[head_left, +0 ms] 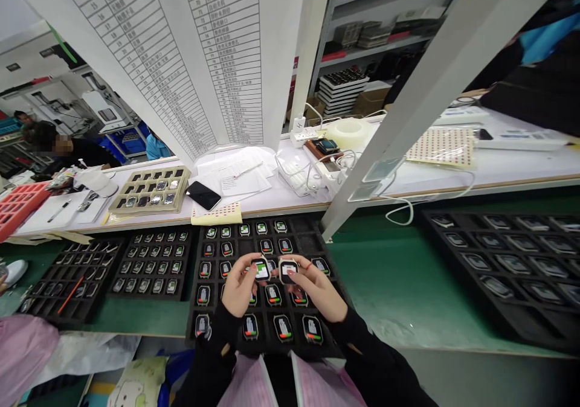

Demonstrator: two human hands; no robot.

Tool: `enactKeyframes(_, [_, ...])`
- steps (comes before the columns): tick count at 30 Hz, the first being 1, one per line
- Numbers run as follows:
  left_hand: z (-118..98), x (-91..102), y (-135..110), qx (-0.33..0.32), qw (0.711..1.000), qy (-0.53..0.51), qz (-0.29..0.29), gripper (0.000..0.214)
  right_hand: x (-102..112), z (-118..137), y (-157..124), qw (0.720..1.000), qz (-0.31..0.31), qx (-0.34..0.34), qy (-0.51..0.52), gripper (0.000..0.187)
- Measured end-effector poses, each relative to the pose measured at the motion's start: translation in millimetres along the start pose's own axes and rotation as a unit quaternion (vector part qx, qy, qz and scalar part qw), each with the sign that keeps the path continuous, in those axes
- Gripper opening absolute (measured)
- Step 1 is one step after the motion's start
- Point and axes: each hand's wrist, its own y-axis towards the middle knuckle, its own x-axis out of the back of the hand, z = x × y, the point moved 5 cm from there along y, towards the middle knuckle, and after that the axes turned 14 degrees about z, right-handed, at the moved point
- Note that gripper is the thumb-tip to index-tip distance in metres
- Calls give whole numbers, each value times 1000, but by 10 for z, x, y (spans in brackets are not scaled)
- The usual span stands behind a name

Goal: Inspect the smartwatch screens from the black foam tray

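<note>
My left hand [238,290] is closed round a small smartwatch body [261,269] with a lit white and green screen. My right hand [317,292] grips a second watch body [289,269], also lit. Both are held side by side just above a black compartment tray [312,241] on the green belt. That tray holds several more watch bodies with lit screens showing red and green bars. Black sleeves cover both wrists.
Two more black trays [151,262] [63,286] with watch bodies lie to the left, and a large one [507,262] to the right. A white shelf behind carries a beige tray [151,191], a phone [203,195], papers, cables and chargers. A slanted white post [385,135] crosses the middle. A person sits far left.
</note>
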Motion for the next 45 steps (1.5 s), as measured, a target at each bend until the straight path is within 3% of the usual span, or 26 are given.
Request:
enactKeyframes(8, [60, -99, 0, -24, 997, -59, 52, 40, 77, -71, -8, 998, -58, -11, 5, 62])
enactKeyframes(18, [18, -105, -16, -17, 1000, -19, 14, 47, 38, -74, -68, 1000, -1, 19, 11, 59])
enactKeyframes(27, [-48, -145, -88, -19, 999, -16, 45, 40, 25, -57, -86, 1000, -25, 9, 6, 69])
enactKeyframes(31, [-75, -158, -109, -23, 998, -11, 51, 40, 10, -61, -113, 1000, 4, 17, 21, 65])
enactKeyframes(38, [-166, -125, -169, -31, 999, -10, 9, 47, -13, -130, -154, 994, 63, 31, 85, 63])
enactKeyframes(41, [-245, -95, -230, -38, 999, 2, 15, 44, -83, 50, -226, 994, 82, 40, 57, 68])
enactKeyframes(45, [-378, -32, -335, -51, 998, 2, 32, 42, -441, 708, -492, 979, 118, 127, -109, 47])
